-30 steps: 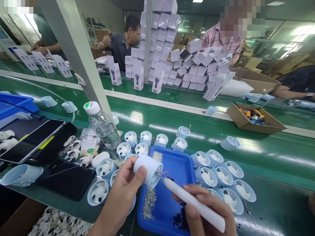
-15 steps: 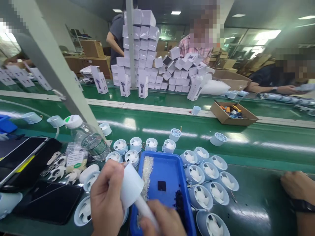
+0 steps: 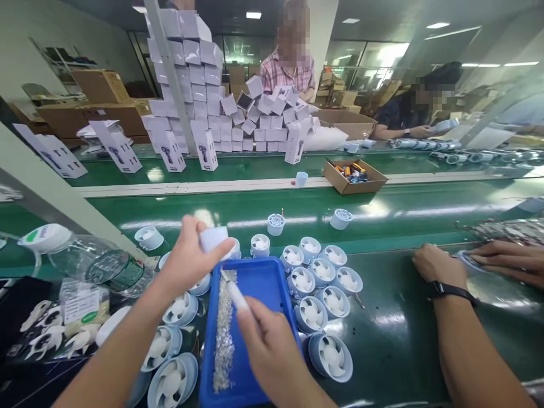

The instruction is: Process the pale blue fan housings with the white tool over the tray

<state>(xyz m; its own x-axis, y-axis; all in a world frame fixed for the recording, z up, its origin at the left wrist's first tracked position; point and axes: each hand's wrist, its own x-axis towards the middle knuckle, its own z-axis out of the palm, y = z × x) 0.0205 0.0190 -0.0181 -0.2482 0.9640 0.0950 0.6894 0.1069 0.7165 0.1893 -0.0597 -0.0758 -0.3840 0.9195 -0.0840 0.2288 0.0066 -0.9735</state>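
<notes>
My left hand is closed around a light-blue fan housing, just behind the far left corner of a blue tray. Its closed side faces me, so the inside is hidden. In my right hand is a white-handled tool, held over the tray. The tool's thin tip is at the far end of a strip of small translucent pieces along the tray's left side. My right hand and forearm cover part of the tray. Fan units with white blades stand to both sides of it.
At right are a co-worker's hand with a dark wristband and another hand on a pale part. A bottle and a slanted post stand left. A carton with small parts sits behind.
My left hand has carried the housing away from me, off the tool. My right hand's tool now points into the translucent pieces. The view has swung right.
</notes>
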